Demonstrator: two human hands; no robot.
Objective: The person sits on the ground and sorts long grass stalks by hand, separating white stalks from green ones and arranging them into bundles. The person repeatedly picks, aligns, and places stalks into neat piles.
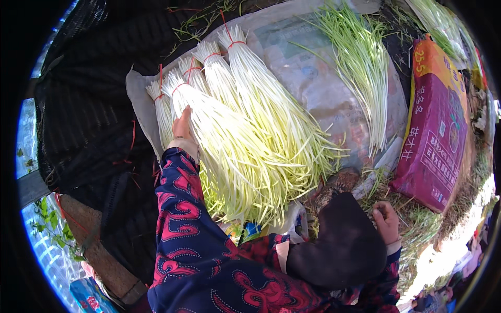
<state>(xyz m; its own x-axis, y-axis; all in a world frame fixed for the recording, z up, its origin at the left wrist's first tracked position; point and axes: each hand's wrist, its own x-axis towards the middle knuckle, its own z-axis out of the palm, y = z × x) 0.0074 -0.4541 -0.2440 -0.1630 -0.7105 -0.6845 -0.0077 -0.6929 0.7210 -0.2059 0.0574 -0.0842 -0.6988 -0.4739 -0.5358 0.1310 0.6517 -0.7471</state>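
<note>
Head view: we find five bundles of blanched garlic chives (245,120) side by side on a pale plastic sheet (297,68), each with a red tie (237,43) near its white end. Judging by those ties, we would count these five as bound. On the sheet's right part we see no tie around the loose green-leaved chives (360,73), so that pile probably remains to be bundled; a further bunch (441,23) at the upper right is too cut off to judge. Our left hand (182,125) lies against the front bundle's left side, below its tie, though we cannot tell whether its fingers grip. Our right hand (387,221) is well apart from the bundles, fingers loosely curled; we cannot tell whether they hold anything
</note>
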